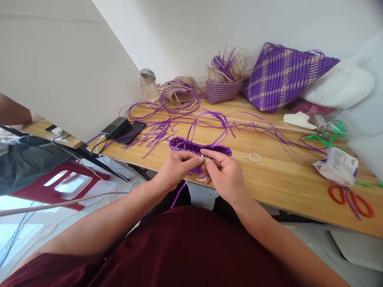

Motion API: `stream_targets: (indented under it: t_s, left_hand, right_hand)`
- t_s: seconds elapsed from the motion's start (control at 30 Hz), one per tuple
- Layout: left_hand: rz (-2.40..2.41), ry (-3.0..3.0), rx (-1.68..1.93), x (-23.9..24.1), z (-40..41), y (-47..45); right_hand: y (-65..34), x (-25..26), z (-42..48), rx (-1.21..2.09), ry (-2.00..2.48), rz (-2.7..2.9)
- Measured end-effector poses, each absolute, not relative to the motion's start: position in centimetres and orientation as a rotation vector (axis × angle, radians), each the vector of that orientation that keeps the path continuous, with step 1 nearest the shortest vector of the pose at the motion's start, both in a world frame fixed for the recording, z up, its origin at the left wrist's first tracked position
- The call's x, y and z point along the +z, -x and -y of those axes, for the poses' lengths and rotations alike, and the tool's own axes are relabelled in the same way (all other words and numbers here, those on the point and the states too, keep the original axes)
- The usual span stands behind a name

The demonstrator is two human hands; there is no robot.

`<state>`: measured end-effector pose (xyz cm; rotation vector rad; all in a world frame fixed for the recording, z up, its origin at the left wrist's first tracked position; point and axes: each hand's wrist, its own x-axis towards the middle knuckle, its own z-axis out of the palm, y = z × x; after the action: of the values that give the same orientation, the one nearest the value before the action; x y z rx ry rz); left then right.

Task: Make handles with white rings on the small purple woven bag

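Note:
Both my hands meet at the front edge of a wooden table (pixel 269 179). My left hand (pixel 175 169) is closed, pinching the near edge of a small purple woven piece (pixel 197 146). My right hand (pixel 224 173) is closed too, its thumb and fingers pinching a purple strip against the same piece. Long purple strips (pixel 209 119) rise from the piece and trail across the table; one loose end hangs down below my left hand. A white ring shows partly under my right hand.
A purple-and-beige woven bag (pixel 284 75), a half-woven basket (pixel 223 85) and a jar (pixel 149 85) stand at the back. A phone and power bank (pixel 121 128) lie left, red scissors (pixel 353 199) and a plastic packet (pixel 336 163) right. A red stool (pixel 66 183) stands at lower left.

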<state>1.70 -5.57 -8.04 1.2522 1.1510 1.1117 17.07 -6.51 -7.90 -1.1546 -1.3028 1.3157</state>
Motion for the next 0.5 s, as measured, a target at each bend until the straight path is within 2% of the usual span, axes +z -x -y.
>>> stream_targets:
  t_s: [0.13, 0.37, 0.5]
  left_hand:
    - [-1.221, -1.136, 1.162, -8.0, 5.6, -2.0]
    - [-1.415, -1.493, 1.120, -7.5, 5.7, -1.1]
    - [-1.522, -1.682, 1.089, -7.0, 5.9, -0.5]
  right_hand:
    - [-17.2, -8.8, 7.1, 1.188, 1.133, 1.477]
    - [-18.3, -8.4, 7.3, 0.413, 1.072, 1.859]
    - [-18.1, -8.3, 6.4, 0.265, 0.949, 1.929]
